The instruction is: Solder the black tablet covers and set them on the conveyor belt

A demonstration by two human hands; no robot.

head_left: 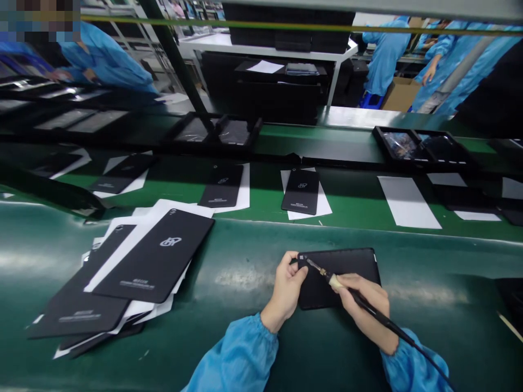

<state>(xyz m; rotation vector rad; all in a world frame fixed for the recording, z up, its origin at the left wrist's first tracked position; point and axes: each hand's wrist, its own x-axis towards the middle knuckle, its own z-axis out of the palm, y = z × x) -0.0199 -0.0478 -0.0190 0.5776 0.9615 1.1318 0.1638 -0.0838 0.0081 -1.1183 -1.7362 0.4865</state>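
Note:
A black tablet back panel (327,291) lies on the green bench in front of me. My left hand (287,286) pinches its upper left corner between thumb and fingers. In my right hand (368,305) is a soldering iron (335,282) with a pale grip and a black cord. Its metal tip points at the panel's upper left corner, close to a small light square; whether it touches cannot be made out. To the left, black panels (153,258) with a printed logo are piled loosely with white sheets (122,245) between them.
Beyond the bench edge, a green conveyor (265,190) carries black panels on white paper and a lone white sheet (408,201). Black trays (256,130) stand behind it. A dark bar (53,190) juts in at left. People in blue work clothes (108,62) are in the background.

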